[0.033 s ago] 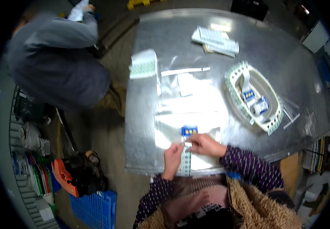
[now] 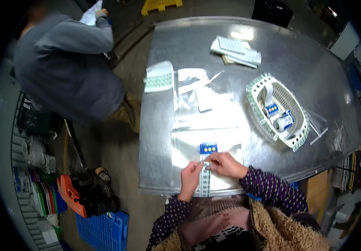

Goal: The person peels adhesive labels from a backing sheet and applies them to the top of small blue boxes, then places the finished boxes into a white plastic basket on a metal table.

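1. The left hand [image 2: 190, 175] reached up over the near edge of the metal table [image 2: 153, 142], back of the hand outward, thumb and forefinger drawn together.
2. The right hand [image 2: 227, 165] came in from the right, forearm slanting toward the left one, wrist low and fingers bent.
3. The 2 sets of fingertips met almost point to point, pinching the upper end of a green-and-white label strip [image 2: 204, 183]; the exact grip of each finger was too small to tell.
4. The strip hung from the fingertips toward the body, between the 2 hands, reaching the table's near edge.
5. Just beyond the fingertips lay a blue printed piece [image 2: 208, 148], over shiny clear plastic [image 2: 184, 144].
6. Well to the right stood an oval basket [image 2: 253, 93] holding 2 blue-and-white rolls [image 2: 286, 122].
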Demonstrator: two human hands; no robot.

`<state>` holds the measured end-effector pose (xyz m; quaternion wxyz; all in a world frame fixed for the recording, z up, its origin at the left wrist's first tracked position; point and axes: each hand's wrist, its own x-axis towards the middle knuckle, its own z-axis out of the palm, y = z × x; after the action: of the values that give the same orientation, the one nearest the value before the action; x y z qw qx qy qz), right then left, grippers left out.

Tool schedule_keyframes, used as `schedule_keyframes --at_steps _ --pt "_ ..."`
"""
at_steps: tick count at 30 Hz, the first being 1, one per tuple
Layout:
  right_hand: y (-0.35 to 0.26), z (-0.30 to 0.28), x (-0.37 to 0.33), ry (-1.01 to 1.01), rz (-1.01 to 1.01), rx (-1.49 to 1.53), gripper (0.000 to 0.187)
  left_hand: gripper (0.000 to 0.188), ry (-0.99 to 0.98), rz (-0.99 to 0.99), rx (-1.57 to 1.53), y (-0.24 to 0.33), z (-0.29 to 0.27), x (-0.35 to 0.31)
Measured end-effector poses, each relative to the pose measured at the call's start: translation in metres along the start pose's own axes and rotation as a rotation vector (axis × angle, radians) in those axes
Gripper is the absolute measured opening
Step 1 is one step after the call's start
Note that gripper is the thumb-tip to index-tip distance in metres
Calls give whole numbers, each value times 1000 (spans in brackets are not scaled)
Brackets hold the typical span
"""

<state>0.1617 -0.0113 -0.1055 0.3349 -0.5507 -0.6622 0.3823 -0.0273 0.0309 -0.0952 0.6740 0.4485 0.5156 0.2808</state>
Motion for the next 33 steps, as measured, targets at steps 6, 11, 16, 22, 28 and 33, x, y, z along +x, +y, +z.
schedule_keyframes --at_steps 6,11,16,22,28,33 --pt "-53 -15 -53 115 71 -92 18 4 -239 340 67 -16 20 -35" --pt "-58 -1 -90 219 83 -319 12 9 -226 33 165 -31 23 -52" --pt "-33 -16 -82 436 539 472 24 11 -318 45 113 -37 4 -80" --pt "-13 8 -71 556 579 390 18 12 -271 142 228 -31 -5 -71" --pt "-10 20 -58 471 688 -182 22 13 -243 13 161 -46 -12 -67" --pt "-58 -27 -66 166 522 -327 26 15 -199 -60 40 -15 -1 -71"
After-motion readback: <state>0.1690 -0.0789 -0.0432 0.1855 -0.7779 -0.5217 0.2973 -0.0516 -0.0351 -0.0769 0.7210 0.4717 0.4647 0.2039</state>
